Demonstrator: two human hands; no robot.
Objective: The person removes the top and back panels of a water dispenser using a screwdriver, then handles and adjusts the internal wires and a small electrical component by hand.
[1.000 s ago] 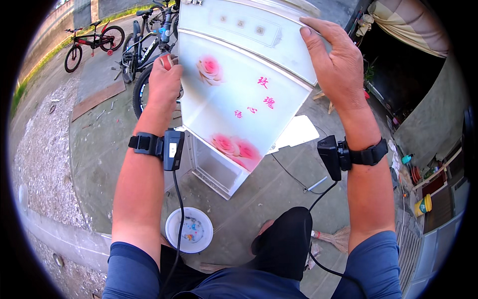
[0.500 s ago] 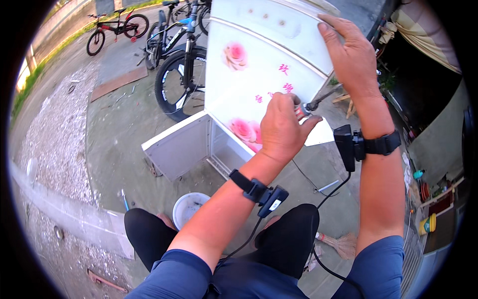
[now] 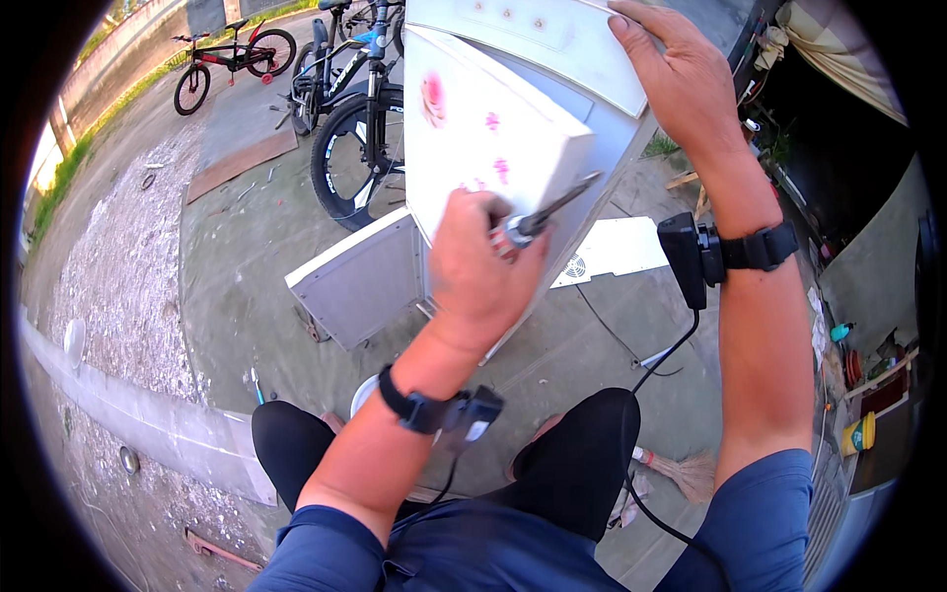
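Before me stands a white refrigerator with a pink rose print. Its middle door (image 3: 513, 109) is swung partly out from the body on its right side. My left hand (image 3: 478, 271) is closed around the handle of a screwdriver (image 3: 541, 219) and lies against the front of that door. The screwdriver's dark shaft points up and right past the door's edge. My right hand (image 3: 691, 94) rests at the right corner of the upper door (image 3: 523, 39), thumb and fingers stretched along its edge. The lower door (image 3: 360, 281) hangs open toward the left.
A white panel with a round grille (image 3: 617, 252) lies on the floor at right. A white bucket (image 3: 365, 395) is partly hidden by my left forearm. Bicycles (image 3: 360, 148) stand behind the refrigerator. A broom (image 3: 681, 474) and a red pipe wrench (image 3: 222, 550) lie near me.
The middle door was closed and now stands partly open. My left hand has moved left and down with the screwdriver. My right hand has barely shifted at the upper corner.
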